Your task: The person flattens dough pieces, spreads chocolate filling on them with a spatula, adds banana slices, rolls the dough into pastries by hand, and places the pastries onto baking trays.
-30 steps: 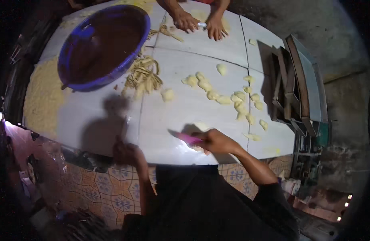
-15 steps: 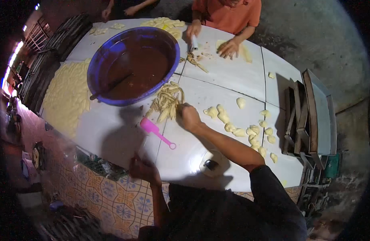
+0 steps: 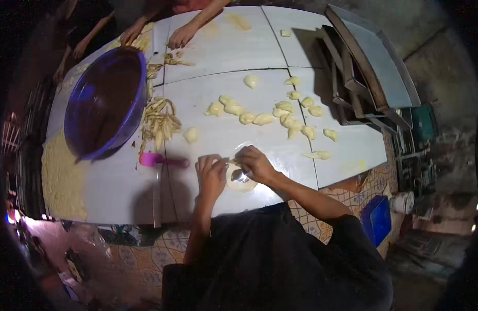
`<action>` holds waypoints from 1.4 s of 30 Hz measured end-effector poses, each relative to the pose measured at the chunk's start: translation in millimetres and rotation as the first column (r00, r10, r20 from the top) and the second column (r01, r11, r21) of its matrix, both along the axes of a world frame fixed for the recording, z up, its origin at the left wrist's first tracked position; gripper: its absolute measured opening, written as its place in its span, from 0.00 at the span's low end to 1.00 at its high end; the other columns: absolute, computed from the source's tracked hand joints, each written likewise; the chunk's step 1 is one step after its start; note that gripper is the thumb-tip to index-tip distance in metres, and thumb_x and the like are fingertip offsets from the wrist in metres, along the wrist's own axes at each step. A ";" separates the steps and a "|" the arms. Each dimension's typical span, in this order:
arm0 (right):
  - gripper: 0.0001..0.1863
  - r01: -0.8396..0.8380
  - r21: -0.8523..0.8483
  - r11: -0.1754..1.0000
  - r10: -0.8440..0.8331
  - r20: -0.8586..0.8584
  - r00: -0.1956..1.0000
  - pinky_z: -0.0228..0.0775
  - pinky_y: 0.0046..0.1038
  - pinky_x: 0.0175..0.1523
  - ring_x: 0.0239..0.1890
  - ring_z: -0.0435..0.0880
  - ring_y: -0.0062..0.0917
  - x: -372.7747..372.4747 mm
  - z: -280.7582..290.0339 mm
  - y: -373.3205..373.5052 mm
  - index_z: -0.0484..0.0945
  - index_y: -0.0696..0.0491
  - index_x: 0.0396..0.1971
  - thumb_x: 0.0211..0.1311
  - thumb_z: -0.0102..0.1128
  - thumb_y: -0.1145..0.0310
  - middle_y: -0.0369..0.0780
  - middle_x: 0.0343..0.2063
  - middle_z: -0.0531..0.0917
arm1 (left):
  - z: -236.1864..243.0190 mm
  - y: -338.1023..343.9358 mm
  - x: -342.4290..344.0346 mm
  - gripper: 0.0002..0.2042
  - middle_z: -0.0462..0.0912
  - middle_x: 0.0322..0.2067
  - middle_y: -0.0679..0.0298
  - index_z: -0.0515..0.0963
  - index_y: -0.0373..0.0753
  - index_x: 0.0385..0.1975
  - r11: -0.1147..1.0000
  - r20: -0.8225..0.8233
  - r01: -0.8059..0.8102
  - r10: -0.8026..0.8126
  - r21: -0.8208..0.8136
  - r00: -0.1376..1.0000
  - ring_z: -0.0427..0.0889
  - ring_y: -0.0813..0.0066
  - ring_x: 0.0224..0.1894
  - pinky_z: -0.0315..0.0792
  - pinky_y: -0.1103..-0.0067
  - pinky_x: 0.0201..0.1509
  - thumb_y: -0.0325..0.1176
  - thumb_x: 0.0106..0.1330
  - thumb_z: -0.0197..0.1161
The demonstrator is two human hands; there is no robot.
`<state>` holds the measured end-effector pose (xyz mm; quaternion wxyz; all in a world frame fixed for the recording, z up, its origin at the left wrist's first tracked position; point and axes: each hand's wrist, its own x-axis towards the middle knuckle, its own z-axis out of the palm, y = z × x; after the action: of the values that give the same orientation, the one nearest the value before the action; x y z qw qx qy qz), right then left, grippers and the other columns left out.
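Note:
My left hand (image 3: pixel 212 173) and my right hand (image 3: pixel 254 165) meet at the far edge of a flat, round piece of dough (image 3: pixel 241 185) near the table's front edge. A dark filling sits in the middle of the dough, partly shaded by my right hand. Between the closed fingertips of both hands shows a small pale-brown strip (image 3: pixel 232 161). To the left lies a pile of similar yellowish-brown strips (image 3: pixel 161 118), with a pink scoop (image 3: pixel 152 159) in front of it. A single dough lump (image 3: pixel 191 135) rests beyond my left hand.
A large blue basin (image 3: pixel 141 98) of brown liquid stands at left, beside a sheet of many dough pieces (image 3: pixel 60 181). Several dough lumps (image 3: pixel 263 119) lie right of centre. Metal trays (image 3: pixel 374 62) lean at the far right. Co-workers' hands (image 3: pixel 182 37) are across the table.
My right hand has moved from the strip pile to the dough round. My left hand has come up onto the table beside it. The view has shifted to the right.

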<state>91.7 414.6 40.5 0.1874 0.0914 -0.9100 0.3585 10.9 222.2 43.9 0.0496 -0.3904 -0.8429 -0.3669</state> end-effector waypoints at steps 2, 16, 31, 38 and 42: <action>0.16 0.032 -0.019 0.999 -0.032 0.004 0.999 0.77 0.37 0.49 0.44 0.80 0.40 13.1 0.9 -8.1 0.83 0.58 0.37 0.43 0.67 0.79 0.43 0.38 0.82 | -3.2 3.5 2.8 0.07 0.80 0.39 0.64 0.87 0.42 0.36 0.999 -0.005 0.010 -0.010 0.042 1.000 0.74 0.61 0.48 0.63 0.66 0.54 0.29 0.57 0.69; 0.15 -0.106 0.060 0.993 0.099 0.110 0.989 0.76 0.39 0.49 0.45 0.80 0.41 76.3 22.1 -9.6 0.82 0.58 0.39 0.48 0.67 0.78 0.44 0.40 0.80 | 5.3 -18.7 57.2 0.11 0.75 0.46 0.54 0.86 0.39 0.36 0.993 0.006 0.103 -0.104 0.054 0.995 0.70 0.52 0.53 0.65 0.60 0.54 0.29 0.53 0.73; 0.18 0.144 0.019 0.989 -0.145 0.113 0.983 0.76 0.40 0.54 0.49 0.78 0.45 64.6 11.4 -11.6 0.80 0.62 0.46 0.52 0.64 0.79 0.51 0.48 0.78 | 8.8 5.1 43.1 0.18 0.75 0.45 0.56 0.80 0.36 0.48 0.995 -0.066 0.081 -0.085 -0.063 0.994 0.69 0.52 0.53 0.62 0.57 0.58 0.25 0.55 0.65; 0.20 0.212 -0.027 0.977 -0.204 0.171 0.964 0.74 0.42 0.51 0.48 0.76 0.50 57.7 -11.6 -11.8 0.75 0.59 0.50 0.56 0.64 0.78 0.52 0.48 0.76 | -30.2 5.7 31.1 0.25 0.70 0.54 0.45 0.72 0.31 0.58 0.986 -0.148 0.099 -0.119 -0.137 0.982 0.69 0.46 0.58 0.61 0.53 0.63 0.27 0.59 0.65; 0.28 0.389 0.086 0.917 -0.398 0.239 0.886 0.60 0.47 0.69 0.71 0.63 0.49 67.8 -0.5 -25.9 0.69 0.61 0.63 0.69 0.57 0.60 0.54 0.68 0.65 | -2.7 13.4 46.4 0.26 0.64 0.66 0.38 0.71 0.31 0.59 0.967 -0.141 0.014 -0.052 -0.255 0.989 0.58 0.39 0.72 0.53 0.49 0.71 0.33 0.61 0.65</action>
<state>159.5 388.6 40.0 0.1377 -0.1377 -0.9321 0.3054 57.3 235.6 41.2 0.0552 -0.4336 -0.8702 -0.2276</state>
